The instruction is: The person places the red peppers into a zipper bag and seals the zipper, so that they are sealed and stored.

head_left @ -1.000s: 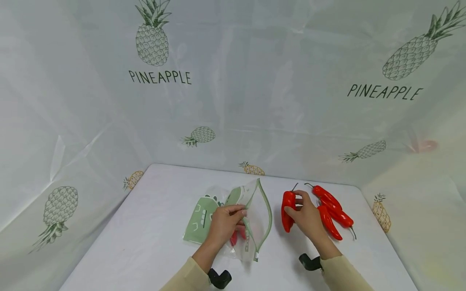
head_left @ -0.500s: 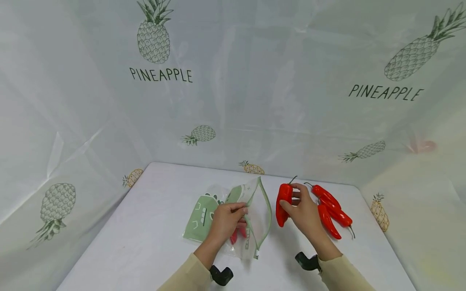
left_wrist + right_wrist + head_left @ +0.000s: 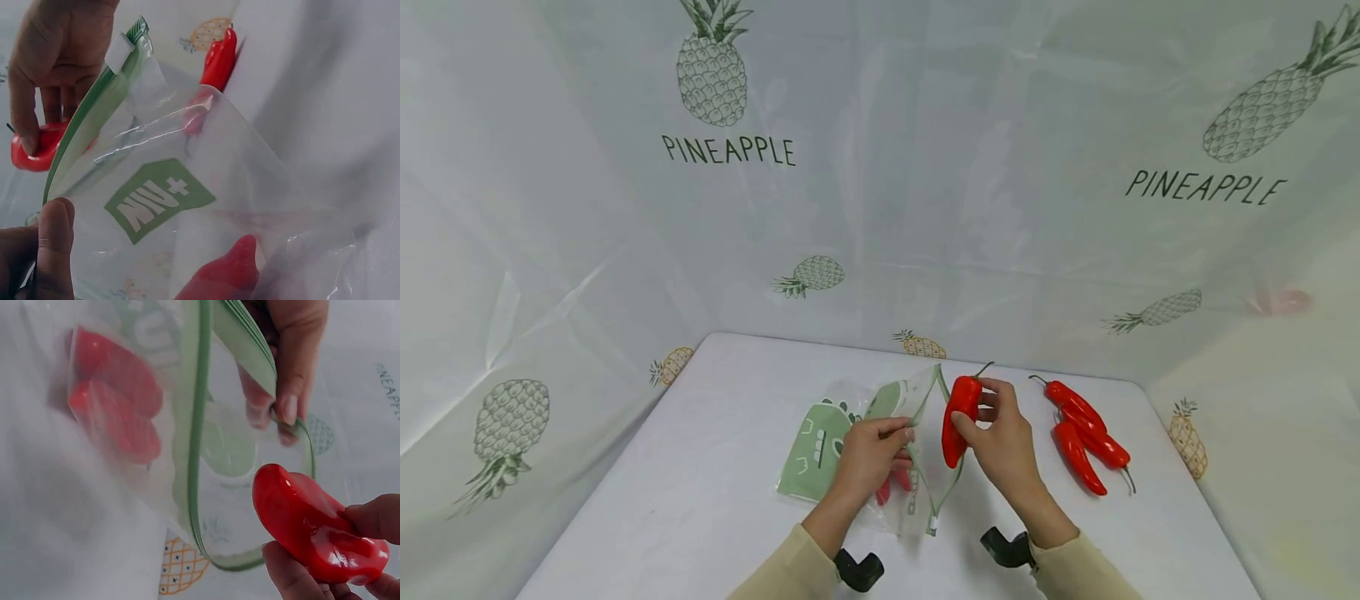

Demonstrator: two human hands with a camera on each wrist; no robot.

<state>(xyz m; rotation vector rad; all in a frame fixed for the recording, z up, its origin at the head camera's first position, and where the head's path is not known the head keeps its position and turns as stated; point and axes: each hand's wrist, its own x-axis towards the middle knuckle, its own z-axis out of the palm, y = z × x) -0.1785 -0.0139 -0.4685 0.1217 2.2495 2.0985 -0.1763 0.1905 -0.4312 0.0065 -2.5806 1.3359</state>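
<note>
My left hand point(image 3: 871, 457) pinches the green rim of a clear zip bag point(image 3: 160, 200), whose mouth gapes toward the right. Inside the bag lie two red chili peppers point(image 3: 119, 394), seen through the plastic in the right wrist view. My right hand point(image 3: 1006, 442) holds another red chili pepper point(image 3: 960, 421) between thumb and fingers, stem up, right at the bag's mouth. In the right wrist view this pepper point(image 3: 312, 528) is in front of the opening, its tip toward the bag.
Several more red chili peppers point(image 3: 1081, 433) lie in a loose group on the white table point(image 3: 700, 467) to the right. A green patterned bag point(image 3: 811, 454) lies flat left of my left hand. A pineapple-print sheet point(image 3: 925, 208) hangs behind and at both sides.
My right hand has carried the chili pepper leftward from beside the loose group to the mouth of the zip bag. My left hand keeps its pinch on the rim, almost still.
</note>
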